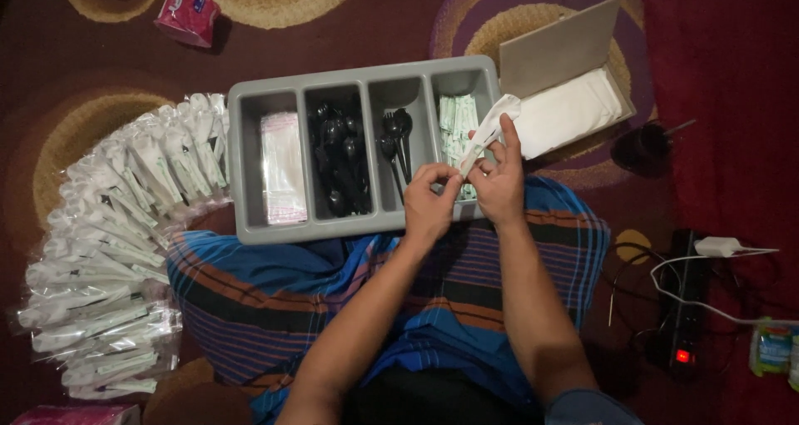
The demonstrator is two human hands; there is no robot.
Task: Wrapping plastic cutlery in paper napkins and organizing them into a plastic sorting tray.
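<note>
Far left on the carpet (391, 25): fan of sealed packets (116, 250), white contents, overlapping in a curved row beside my knee. Pink pack (187, 13) lies above it, well apart.

Grey tray (358, 229) sits against my striped cloth (275, 296), four compartments. First from the left: clear sleeves (283, 167). Second: black spoons (337, 154). Third: black forks (394, 138). Fourth: pale green sachets (456, 117).

My left hand (430, 204) is over the tray's near wall, thumb and forefinger pinched on the lower end of a white napkin (489, 129). My right hand (499, 183), just beside it and touching, pinches the same napkin higher up; the napkin slants up and right above the fourth compartment.

Right of the tray: open box (553, 54), lid up, white napkin stack (570, 113) inside. Far right: black power strip (687, 308) with a red light, white charger (717, 246) plugged in.
</note>
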